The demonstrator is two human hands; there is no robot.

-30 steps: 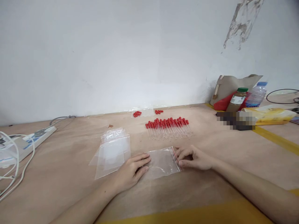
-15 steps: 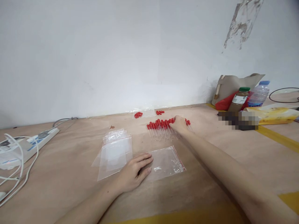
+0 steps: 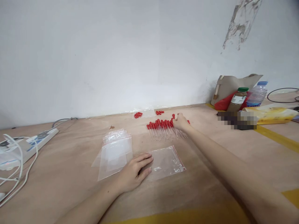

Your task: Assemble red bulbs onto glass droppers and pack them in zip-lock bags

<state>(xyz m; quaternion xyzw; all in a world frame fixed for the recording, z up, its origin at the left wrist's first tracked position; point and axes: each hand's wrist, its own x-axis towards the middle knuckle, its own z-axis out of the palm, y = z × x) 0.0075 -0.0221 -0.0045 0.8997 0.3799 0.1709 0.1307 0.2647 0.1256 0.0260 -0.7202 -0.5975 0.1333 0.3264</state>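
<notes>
Droppers [image 3: 165,124], red-bulbed, slender, clear-stemmed (lined up)

The droppers [image 3: 163,130] by my right hand [image 3: 179,122] have red tops [image 3: 158,121]. The bag [image 3: 164,160] by my left hand [image 3: 135,171] is clear with a red stripe [image 3: 179,158]. My table [image 3: 70,161] is brown.

Head-worn view, near, above and behind left hand [image 3: 135,172] and right hand [image 3: 181,122], facing forward and down, wall [image 3: 112,59] beyond
</notes>
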